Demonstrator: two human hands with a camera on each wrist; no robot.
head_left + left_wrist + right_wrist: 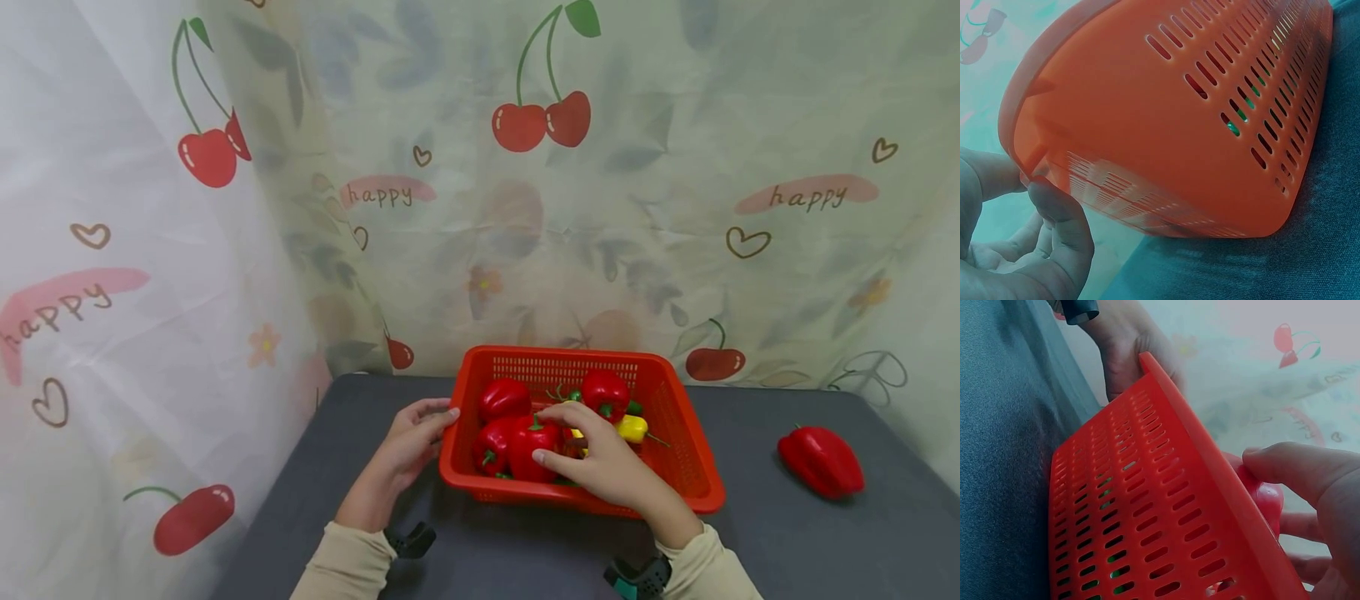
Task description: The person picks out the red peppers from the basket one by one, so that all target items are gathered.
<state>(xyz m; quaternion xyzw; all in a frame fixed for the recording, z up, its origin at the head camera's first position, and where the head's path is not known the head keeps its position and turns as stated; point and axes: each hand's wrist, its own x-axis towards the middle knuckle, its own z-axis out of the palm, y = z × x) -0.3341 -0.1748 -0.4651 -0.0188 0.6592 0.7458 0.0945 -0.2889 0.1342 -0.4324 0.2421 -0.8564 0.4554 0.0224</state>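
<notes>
Our cream sleeves (347, 568) lay nearest, over the dark surface (498, 560). With our left hand (407, 446) we pinched the left rim of the orange-red basket (517, 492) in our fingers (1063, 219). Our right hand (609, 460) held a red bell pepper (529, 454), fingers curved around it, near the basket's front wall. Beside it lay more red peppers (505, 397) and a yellow pepper (632, 428); a loose pepper (821, 462), also red, rested right of the basket.
</notes>
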